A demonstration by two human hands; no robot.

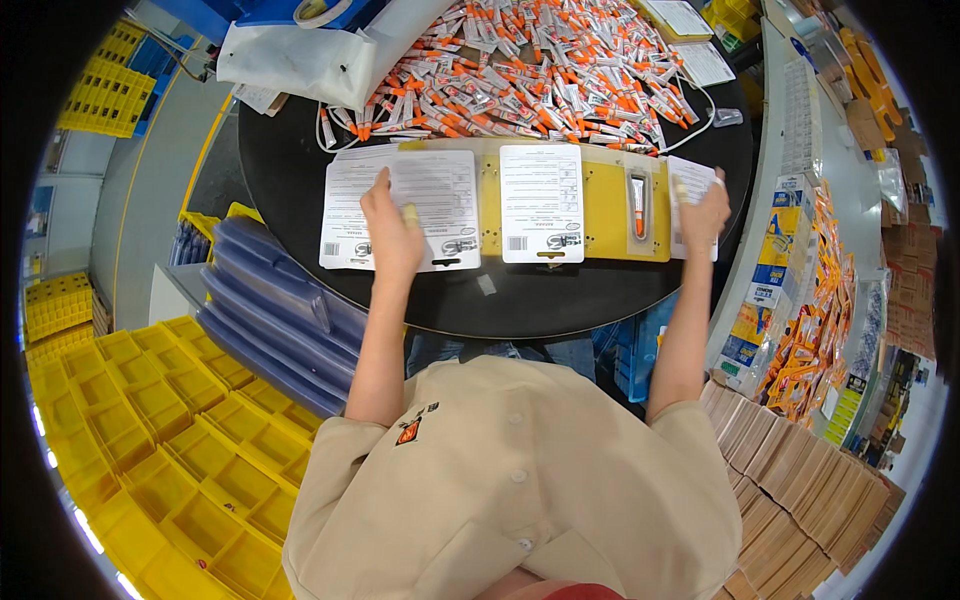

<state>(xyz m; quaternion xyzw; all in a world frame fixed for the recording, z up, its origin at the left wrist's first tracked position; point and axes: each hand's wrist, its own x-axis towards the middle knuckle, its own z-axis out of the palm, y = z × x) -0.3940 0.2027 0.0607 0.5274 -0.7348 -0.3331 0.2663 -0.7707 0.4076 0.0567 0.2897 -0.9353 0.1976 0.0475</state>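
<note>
White cards lying at yellow board's left end, likely handling light, bendy, slick; edges offering hold | left hand resting on them, grip unclear | right hand pinching right-end card | orange-capped tubes lying beyond

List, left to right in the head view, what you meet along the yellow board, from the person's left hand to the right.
Left hand → middle white printed card → orange-capped tube → right hand.
</note>
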